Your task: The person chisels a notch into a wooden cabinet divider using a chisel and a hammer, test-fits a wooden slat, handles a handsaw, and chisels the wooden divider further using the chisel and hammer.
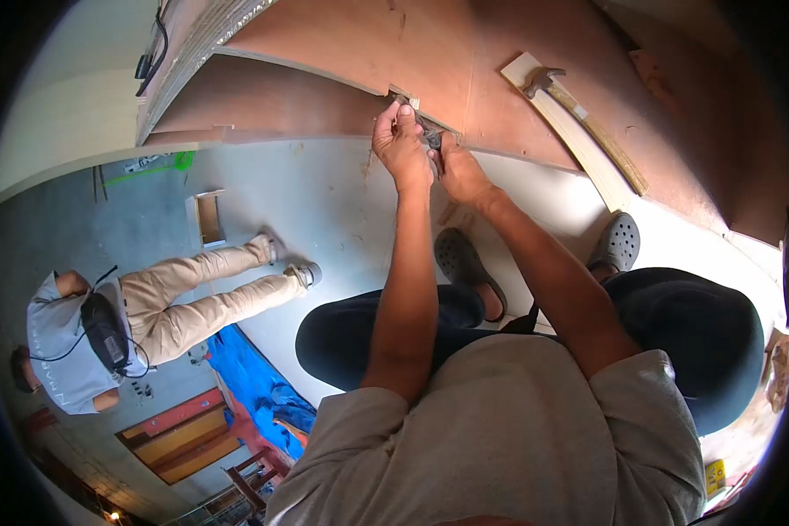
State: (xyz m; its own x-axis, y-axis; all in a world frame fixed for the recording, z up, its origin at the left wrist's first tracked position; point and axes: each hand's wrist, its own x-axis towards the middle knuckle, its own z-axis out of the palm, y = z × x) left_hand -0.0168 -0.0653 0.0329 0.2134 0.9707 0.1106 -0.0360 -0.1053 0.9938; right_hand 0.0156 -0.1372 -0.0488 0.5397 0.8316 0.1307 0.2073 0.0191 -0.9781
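Note:
Both of my hands are raised to the edge of a reddish-brown wooden panel (pixel 342 39), at a small notch cut in it. My left hand (pixel 401 149) has its thumb and fingers pinched at the notch; what lies between them is mostly hidden. Beside it, my right hand (pixel 461 172) is closed around a small dark metal piece (pixel 430 135), which shows between the two hands. Its exact kind cannot be made out. To the right, a claw hammer (pixel 598 130) with a wooden handle lies on a pale wooden strip (pixel 565 123).
My feet, in grey clogs (pixel 621 241), stand on a white floor (pixel 342 202). At left another person (pixel 105 333) in light trousers stands facing away. A blue tarp (pixel 254 377) lies beyond, and a yellow object (pixel 715 476) sits at lower right.

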